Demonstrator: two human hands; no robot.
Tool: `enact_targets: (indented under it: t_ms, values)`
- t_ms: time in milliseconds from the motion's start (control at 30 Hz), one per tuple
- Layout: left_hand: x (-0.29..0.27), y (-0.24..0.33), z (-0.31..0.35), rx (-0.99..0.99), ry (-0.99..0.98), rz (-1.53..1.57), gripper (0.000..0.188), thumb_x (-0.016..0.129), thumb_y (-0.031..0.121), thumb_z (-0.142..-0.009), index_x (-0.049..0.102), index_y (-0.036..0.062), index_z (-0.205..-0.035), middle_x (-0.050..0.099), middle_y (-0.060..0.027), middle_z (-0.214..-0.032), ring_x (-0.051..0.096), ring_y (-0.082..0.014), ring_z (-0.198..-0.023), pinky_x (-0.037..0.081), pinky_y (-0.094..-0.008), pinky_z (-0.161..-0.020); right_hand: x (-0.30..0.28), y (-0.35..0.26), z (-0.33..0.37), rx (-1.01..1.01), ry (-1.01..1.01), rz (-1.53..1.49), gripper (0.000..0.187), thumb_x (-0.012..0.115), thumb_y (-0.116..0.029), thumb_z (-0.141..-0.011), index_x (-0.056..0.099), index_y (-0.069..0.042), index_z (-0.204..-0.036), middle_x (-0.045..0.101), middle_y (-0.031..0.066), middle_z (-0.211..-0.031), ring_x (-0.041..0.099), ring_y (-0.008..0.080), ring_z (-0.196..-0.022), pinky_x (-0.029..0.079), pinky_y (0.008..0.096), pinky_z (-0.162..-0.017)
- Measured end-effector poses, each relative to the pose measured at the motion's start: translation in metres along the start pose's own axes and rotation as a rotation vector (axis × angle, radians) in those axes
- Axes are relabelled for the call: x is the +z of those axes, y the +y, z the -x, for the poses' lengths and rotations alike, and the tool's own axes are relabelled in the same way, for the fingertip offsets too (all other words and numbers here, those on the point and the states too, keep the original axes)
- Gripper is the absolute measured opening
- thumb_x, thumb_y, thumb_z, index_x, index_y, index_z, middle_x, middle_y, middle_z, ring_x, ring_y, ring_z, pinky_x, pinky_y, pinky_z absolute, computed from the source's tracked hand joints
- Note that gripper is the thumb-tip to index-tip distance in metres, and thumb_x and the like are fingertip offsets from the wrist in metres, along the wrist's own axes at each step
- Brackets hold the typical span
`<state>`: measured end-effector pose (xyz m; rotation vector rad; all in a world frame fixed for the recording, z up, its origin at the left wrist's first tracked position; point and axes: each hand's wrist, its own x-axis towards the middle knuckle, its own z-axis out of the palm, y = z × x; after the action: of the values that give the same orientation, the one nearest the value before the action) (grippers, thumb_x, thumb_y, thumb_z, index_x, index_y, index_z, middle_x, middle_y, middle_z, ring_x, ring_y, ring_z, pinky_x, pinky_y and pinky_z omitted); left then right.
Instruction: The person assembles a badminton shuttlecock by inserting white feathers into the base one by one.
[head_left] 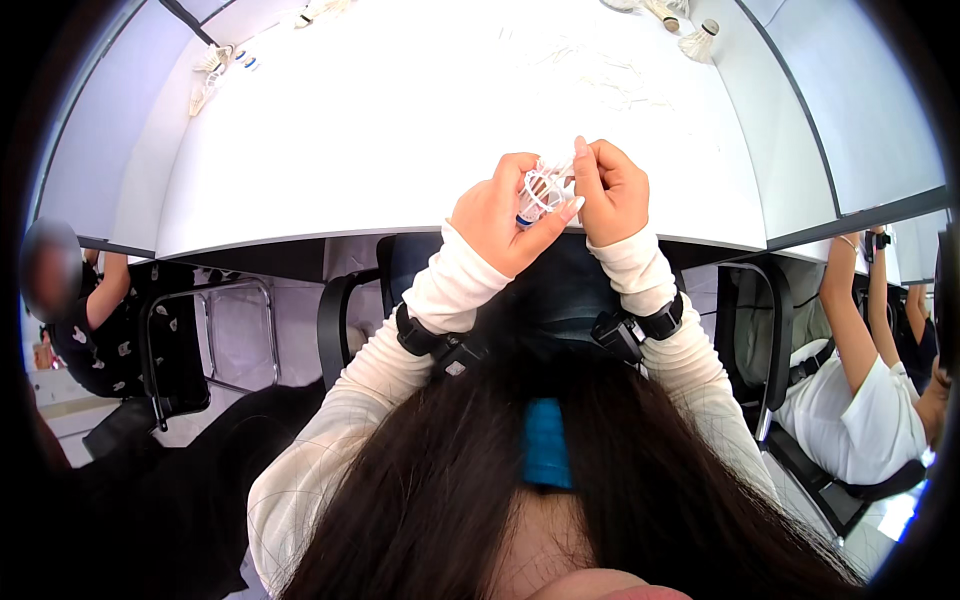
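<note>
Over the front edge of the white table, my left hand (pixel 490 212) is closed around a shuttlecock (pixel 541 196) with white feathers and a blue band at its base. The base points down toward me, and the feathered end is up. At that feathered end, my right hand (pixel 615 195) has its thumb and forefinger pressed together. Whatever lies in this pinch is too small to make out. Both hands are close together, with the shuttlecock between them.
Thin white pieces (pixel 625 85) lie scattered on the white table (pixel 350 130). Other shuttlecocks sit at the back right (pixel 699 42) and back left (pixel 213 60), near small blue-and-white pieces (pixel 247 61). Partitions flank the table. A person (pixel 860 420) sits at right, another (pixel 95 320) at left.
</note>
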<state>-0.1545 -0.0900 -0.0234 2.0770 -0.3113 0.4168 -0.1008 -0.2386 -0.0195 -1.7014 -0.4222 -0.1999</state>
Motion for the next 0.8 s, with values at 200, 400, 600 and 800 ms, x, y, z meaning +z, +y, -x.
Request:
enact_targets:
  t_ms: [200,400,600,800]
  values:
    - [-0.002,0.003,-0.001,-0.041,-0.028,0.038,0.046,0.069,0.027,-0.086,0.044,-0.0001,-0.114,0.066,-0.0114,-0.087,0.065,-0.0183,-0.075,0.050,-0.0278,-0.066,0.002,0.001,0.000,0.018,0.008,-0.026,0.029,0.056,-0.017,-0.096,0.054,0.002,-0.074,0.048,0.0018,-0.055,0.038,0.0051,-0.052,0.032,0.0241,-0.047]
    - [0.001,-0.002,-0.003,-0.025,-0.009,0.184,0.051,0.070,0.031,-0.085,0.042,-0.0013,-0.113,0.066,-0.0148,-0.083,0.067,-0.0235,-0.071,0.050,-0.0300,-0.063,0.002,0.002,0.000,-0.019,0.014,-0.003,0.029,0.056,-0.017,-0.097,0.053,0.002,-0.074,0.045,0.0028,-0.055,0.036,0.0056,-0.052,0.030,0.0248,-0.047]
    - [0.002,-0.007,-0.004,-0.070,-0.018,0.354,0.053,0.073,0.028,-0.083,0.041,-0.0017,-0.113,0.066,-0.0117,-0.090,0.064,-0.0151,-0.077,0.050,-0.0262,-0.068,0.001,0.002,-0.001,-0.037,0.011,0.029,0.029,0.056,-0.017,-0.096,0.053,0.002,-0.074,0.044,0.0034,-0.054,0.035,0.0060,-0.051,0.030,0.0249,-0.047]
    - [0.002,-0.009,-0.004,-0.087,-0.024,0.417,0.052,0.073,0.026,-0.083,0.041,-0.0018,-0.113,0.065,-0.0108,-0.090,0.062,-0.0133,-0.077,0.049,-0.0252,-0.068,0.001,0.000,0.000,-0.024,0.000,0.021,0.029,0.056,-0.017,-0.097,0.053,0.002,-0.075,0.045,0.0036,-0.054,0.036,0.0060,-0.051,0.030,0.0248,-0.047]
